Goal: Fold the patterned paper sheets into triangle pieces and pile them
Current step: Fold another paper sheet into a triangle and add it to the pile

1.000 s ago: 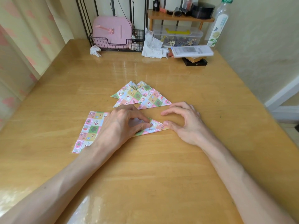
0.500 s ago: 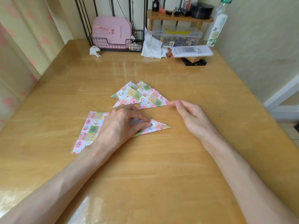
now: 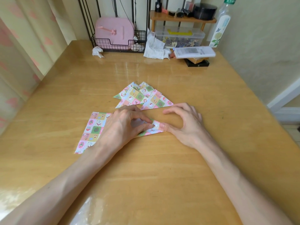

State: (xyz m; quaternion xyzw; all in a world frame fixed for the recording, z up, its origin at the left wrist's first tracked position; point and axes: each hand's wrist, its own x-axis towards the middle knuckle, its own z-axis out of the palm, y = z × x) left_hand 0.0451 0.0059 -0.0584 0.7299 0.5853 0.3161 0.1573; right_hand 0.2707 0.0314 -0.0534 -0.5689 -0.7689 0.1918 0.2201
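Observation:
A folded patterned sheet [image 3: 153,129] lies on the wooden table [image 3: 162,176], its pointed tip aimed right. My left hand [image 3: 123,125] covers most of it, with thumb and forefinger pinching the fold near the tip. My right hand [image 3: 186,125] presses its thumb on the tip itself, while its arched fingers touch the table behind. A flat patterned sheet [image 3: 92,129] sticks out to the left from under my left hand. Just beyond both hands sits a loose pile of folded triangles [image 3: 138,96].
At the table's far edge stand a wire basket with a pink case [image 3: 113,34], crumpled tissues [image 3: 153,47], a clear storage box [image 3: 180,36], a remote on small boxes [image 3: 194,52] and a bottle [image 3: 220,25]. A curtain hangs left, a wall stands right.
My right hand reached up to the edge of the triangle pile half a second ago and has come back to the tip of the folded sheet. My left hand stayed put.

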